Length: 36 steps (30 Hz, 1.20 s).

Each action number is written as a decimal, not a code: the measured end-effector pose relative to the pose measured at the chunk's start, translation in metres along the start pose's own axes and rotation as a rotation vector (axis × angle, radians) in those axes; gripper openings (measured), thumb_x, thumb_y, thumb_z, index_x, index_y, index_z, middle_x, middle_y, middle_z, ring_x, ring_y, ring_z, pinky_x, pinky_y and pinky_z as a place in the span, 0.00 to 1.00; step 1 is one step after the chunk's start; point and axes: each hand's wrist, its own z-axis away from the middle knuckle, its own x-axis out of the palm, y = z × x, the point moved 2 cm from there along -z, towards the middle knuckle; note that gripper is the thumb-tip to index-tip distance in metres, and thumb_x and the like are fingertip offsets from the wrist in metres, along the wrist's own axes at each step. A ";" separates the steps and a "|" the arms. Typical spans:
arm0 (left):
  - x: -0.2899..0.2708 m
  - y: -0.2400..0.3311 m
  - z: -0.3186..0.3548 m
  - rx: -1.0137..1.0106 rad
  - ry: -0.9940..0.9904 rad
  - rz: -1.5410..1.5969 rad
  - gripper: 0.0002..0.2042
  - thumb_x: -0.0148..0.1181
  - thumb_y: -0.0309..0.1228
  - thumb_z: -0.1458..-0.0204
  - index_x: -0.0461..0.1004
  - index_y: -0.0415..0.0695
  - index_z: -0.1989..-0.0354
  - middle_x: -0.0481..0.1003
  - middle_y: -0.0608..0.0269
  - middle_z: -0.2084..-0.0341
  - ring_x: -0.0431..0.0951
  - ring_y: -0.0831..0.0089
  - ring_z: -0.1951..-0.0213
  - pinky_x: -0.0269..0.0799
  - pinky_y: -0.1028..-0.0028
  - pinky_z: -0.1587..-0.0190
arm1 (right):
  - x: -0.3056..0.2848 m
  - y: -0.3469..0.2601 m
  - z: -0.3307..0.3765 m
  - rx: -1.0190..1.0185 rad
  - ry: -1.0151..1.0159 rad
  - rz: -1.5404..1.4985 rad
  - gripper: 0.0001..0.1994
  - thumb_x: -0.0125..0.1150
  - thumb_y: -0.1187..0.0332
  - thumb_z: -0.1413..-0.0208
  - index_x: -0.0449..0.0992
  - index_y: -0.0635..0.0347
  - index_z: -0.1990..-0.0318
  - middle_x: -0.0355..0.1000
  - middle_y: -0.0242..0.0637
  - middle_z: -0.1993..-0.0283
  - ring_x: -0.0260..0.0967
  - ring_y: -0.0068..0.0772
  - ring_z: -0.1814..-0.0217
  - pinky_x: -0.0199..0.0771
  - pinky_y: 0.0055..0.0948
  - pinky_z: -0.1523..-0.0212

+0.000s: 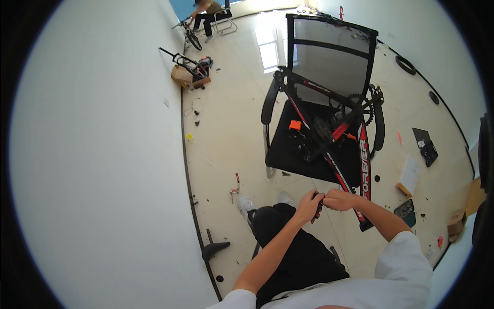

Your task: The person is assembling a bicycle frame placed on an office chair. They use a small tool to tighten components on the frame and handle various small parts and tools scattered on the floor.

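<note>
Head view: your left hand (pixel 309 207) grasps a small dark part (pixel 319 207), running near-to-far; your right hand (pixel 339 200), fingers clenched, adjoins its far end.

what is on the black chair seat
An orange item and small dark parts lie on the seat; a bicycle frame lies across it, hiding whatever is directly beneath.

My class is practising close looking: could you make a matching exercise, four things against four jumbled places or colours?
1. Bike frame
2. Saddle
3. Shoes
4. Small dark part

A. White
B. Between left hand and right hand
C. On the chair
D. On the floor by the left wall

Pairs: 1-C; 2-D; 3-A; 4-B
</note>
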 end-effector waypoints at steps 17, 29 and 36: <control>0.060 0.008 -0.012 0.037 -0.077 -0.248 0.18 0.42 0.45 0.39 0.66 0.42 0.69 0.65 0.64 0.85 0.66 0.76 0.87 0.58 0.74 0.90 | -0.001 0.040 0.059 -0.118 0.349 0.187 0.18 0.41 0.65 0.39 0.72 0.70 0.71 0.66 0.45 0.82 0.64 0.37 0.79 0.65 0.35 0.73; 0.080 0.012 -0.021 -0.037 -0.296 -0.196 0.15 0.43 0.41 0.39 0.65 0.42 0.71 0.65 0.65 0.86 0.67 0.76 0.88 0.58 0.76 0.93 | -0.012 0.028 0.091 -0.028 0.266 0.115 0.17 0.41 0.66 0.40 0.68 0.69 0.77 0.64 0.44 0.83 0.61 0.38 0.80 0.64 0.34 0.73; 0.056 0.019 -0.014 0.005 -0.228 -0.199 0.15 0.44 0.42 0.39 0.65 0.43 0.71 0.65 0.66 0.86 0.67 0.78 0.88 0.57 0.78 0.93 | 0.001 0.036 0.065 0.051 0.184 -0.333 0.17 0.40 0.68 0.41 0.61 0.61 0.82 0.57 0.33 0.85 0.52 0.26 0.85 0.57 0.27 0.80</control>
